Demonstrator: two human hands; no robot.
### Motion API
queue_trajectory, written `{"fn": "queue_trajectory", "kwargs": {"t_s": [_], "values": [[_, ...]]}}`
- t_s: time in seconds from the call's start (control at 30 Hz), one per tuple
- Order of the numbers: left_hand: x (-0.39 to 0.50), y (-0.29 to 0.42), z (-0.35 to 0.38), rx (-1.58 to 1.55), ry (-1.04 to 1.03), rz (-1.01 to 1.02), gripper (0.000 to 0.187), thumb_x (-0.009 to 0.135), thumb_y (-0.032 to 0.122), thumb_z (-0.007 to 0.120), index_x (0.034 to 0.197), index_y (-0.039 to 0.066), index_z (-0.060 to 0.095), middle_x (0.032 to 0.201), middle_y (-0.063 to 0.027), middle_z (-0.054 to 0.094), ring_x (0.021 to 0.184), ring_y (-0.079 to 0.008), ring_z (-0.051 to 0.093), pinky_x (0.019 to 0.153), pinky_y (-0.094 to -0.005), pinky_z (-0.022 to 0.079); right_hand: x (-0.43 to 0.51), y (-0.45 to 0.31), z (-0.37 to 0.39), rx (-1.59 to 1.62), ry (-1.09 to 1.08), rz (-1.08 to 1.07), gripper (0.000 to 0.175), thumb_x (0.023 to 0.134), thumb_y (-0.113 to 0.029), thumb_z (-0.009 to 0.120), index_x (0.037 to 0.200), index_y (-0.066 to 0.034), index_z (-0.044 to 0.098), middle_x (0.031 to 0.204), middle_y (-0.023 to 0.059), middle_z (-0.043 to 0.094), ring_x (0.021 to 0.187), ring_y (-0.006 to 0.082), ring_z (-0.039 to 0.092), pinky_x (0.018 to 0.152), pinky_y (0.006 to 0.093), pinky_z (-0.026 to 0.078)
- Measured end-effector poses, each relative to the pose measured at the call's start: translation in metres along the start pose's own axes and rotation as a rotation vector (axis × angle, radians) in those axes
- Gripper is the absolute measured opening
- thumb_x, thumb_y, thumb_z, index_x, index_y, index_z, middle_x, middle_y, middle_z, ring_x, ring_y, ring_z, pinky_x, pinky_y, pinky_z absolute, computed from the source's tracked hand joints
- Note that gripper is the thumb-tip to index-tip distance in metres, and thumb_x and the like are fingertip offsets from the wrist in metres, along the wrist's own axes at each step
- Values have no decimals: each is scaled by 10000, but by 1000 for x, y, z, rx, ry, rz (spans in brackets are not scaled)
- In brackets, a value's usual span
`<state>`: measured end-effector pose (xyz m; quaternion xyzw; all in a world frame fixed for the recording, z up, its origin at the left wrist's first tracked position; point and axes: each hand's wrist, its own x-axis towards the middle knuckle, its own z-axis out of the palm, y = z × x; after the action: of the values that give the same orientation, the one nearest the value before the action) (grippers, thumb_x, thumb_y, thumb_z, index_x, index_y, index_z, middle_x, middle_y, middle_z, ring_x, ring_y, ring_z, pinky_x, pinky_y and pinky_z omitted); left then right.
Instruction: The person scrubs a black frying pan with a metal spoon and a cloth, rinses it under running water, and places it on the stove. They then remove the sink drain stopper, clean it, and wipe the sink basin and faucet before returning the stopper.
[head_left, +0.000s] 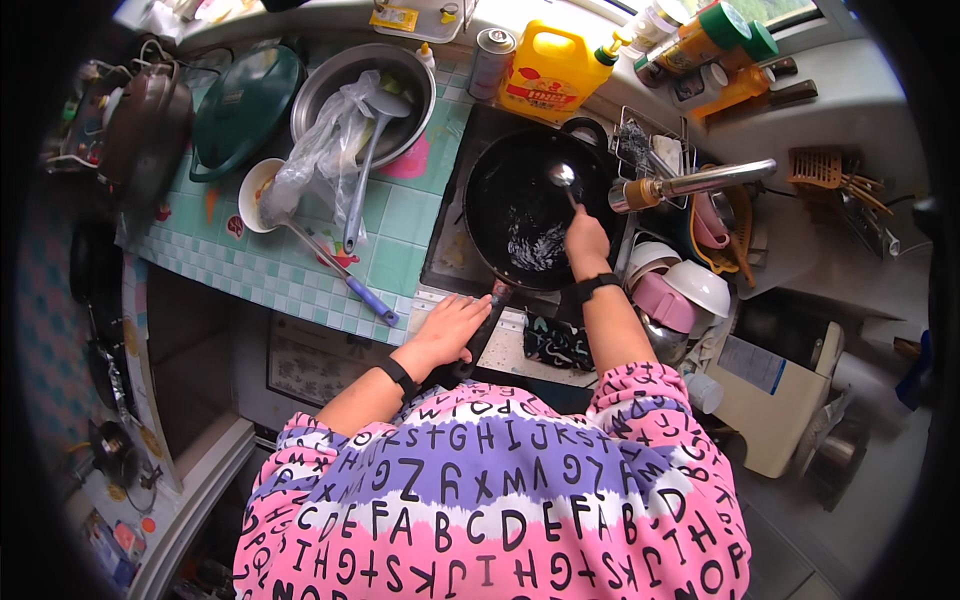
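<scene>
A black wok (495, 180) sits on the stove, with shiny clear liquid (536, 244) pooled in its near half. My right hand (587, 238) reaches over the wok's right side and grips a metal spoon (561, 175). The bowl of that spoon is over the wok's interior; my fist hides most of its handle. My left hand (448, 328) lies against the dark wok handle (486, 330), its fingers stretched out and not wrapped around it.
Left of the stove, a metal basin (300, 101) holds a plastic bag and a spatula (367, 172). A white bowl (247, 199) and a blue-handled ladle (371, 300) are nearer. A yellow jug (551, 67) stands behind the wok. Faucet (697, 184) and stacked bowls (694, 289) are right.
</scene>
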<state>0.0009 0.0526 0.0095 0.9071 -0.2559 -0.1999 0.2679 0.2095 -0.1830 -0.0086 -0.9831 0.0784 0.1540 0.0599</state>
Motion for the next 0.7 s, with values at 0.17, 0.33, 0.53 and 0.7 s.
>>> {"fn": "queue_trajectory", "kwargs": {"t_s": [0.17,0.33,0.53,0.7], "values": [[0,1,-2,2,8,12,976,535,227,882,1384,35,440,1508,-102,387,1364,-290,384,1144,-459,284,-88,19,-1,-142,-305,-79,215,848,-51,549,1016,15,667,989,230,695,961,362,684,821,447,560],[3,4,-7,24,-12,9,981,534,230,880,1387,29,439,1502,-103,393,1364,-294,386,1146,-455,287,-74,-57,-15,590,-585,-290,169,875,-115,595,945,27,652,697,133,644,579,225,638,492,359,488],[3,6,-9,38,-20,10,996,533,234,879,1400,32,432,1502,-101,391,1361,-297,390,1150,-450,284,-50,-68,-3,1392,-870,29,188,998,-165,499,1153,-61,515,617,11,506,444,79,420,383,227,320],[4,5,-7,12,-47,-15,995,543,239,880,1405,36,427,1518,-100,372,1359,-303,391,1155,-449,275,-99,37,-6,-82,-343,-295,420,860,-74,529,1271,-109,604,919,231,691,935,388,675,752,461,555]]}}
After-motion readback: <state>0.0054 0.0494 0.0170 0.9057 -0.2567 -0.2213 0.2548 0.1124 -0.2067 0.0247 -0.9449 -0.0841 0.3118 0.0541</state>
